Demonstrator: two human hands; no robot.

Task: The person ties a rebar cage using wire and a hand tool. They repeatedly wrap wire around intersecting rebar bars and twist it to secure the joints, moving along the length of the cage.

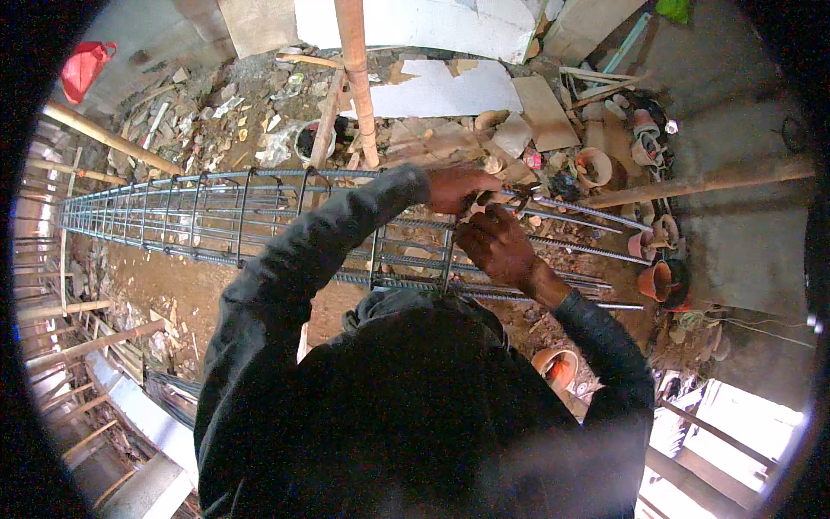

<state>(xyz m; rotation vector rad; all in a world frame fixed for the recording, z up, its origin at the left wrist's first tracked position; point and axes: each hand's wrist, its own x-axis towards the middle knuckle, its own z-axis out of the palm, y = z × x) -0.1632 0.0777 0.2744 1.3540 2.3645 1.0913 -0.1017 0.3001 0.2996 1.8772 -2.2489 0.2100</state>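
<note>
A long cage of ribbed steel bars (pixel 218 214), tied with square stirrups (pixel 242 216), runs across in front of me from the far left to the right. My left hand (pixel 458 189) is closed over the cage's far upper bar, near its right end. Just nearer to me, my right hand (pixel 500 248) is curled, its fingertips close to the left hand's and beside a stirrup. What either hand grips is hidden by the fingers. A small dark metal piece (pixel 527 194), perhaps a tool, shows at the bar right of my left fingers; its kind is unclear.
Bare bar ends (pixel 622 254) stick out to the right. A bamboo pole (pixel 353 78) stands beyond the cage, and another pole (pixel 692 183) crosses at right. Buckets (pixel 593 167) line the right side. Rubble (pixel 229 112) and white board (pixel 437 91) cover the far ground.
</note>
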